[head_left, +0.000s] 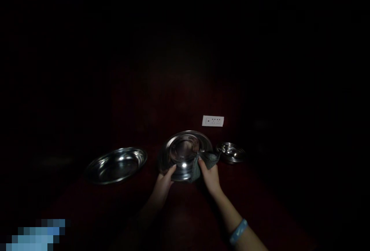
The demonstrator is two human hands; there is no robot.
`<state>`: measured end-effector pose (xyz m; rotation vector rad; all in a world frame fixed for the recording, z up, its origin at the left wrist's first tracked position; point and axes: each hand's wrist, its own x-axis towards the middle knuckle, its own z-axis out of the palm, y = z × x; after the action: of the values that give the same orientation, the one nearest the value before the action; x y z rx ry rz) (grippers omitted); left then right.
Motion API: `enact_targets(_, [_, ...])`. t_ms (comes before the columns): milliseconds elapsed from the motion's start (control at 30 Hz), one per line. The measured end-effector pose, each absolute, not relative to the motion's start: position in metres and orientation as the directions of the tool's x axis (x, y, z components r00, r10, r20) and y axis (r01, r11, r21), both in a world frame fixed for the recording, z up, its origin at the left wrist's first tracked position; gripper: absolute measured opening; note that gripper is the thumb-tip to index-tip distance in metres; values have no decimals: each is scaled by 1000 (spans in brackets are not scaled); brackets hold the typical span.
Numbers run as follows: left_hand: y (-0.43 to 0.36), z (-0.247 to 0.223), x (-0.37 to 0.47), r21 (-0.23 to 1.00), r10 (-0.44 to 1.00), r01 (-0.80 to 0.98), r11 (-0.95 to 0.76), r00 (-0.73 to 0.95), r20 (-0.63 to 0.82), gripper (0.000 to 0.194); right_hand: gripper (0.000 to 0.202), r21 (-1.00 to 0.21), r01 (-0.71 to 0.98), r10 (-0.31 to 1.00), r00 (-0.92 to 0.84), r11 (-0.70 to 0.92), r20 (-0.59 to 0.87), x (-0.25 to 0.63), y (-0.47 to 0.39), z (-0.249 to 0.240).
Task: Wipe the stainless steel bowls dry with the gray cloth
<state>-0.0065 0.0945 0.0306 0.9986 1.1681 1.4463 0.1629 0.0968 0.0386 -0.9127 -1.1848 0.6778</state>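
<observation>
A shiny steel bowl point(185, 147) with a wide rim is tilted up in the middle of the view, its inside facing me. My left hand point(166, 177) grips its lower left rim, thumb over the edge. In my right hand point(210, 174) is a dark grey-green cloth point(209, 159), pinched under the thumb and pressed against the bowl's lower right side. The cloth hangs over the rim there and covers part of it. The fingers behind the cloth are hidden.
To the left lies a wide, shallow steel basin point(117, 166) on the dark red surface point(185, 220). Several nested small steel bowls point(231, 152) sit at the right. A white socket panel point(213, 121) is on the wall behind. The surroundings are very dark.
</observation>
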Motion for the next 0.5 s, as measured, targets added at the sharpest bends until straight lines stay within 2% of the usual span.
enact_targets(67, [85, 38, -4, 952, 986, -288, -108, -152, 66, 48, 31, -871, 69, 835, 257, 487, 487, 167, 91, 44])
enact_targets(133, [79, 43, -3, 951, 981, -275, -142, -170, 97, 49, 31, -865, 110, 826, 262, 489, 500, 172, 86, 48])
enact_targets(367, [74, 52, -8, 987, 947, 1, -162, -282, 156, 38, 29, -822, 219, 798, 206, 526, 566, 185, 83, 57])
enact_targets(500, [69, 54, -9, 967, 928, 39, -252, -273, 253, 35, 31, -842, 206, 800, 266, 498, 538, 184, 84, 55])
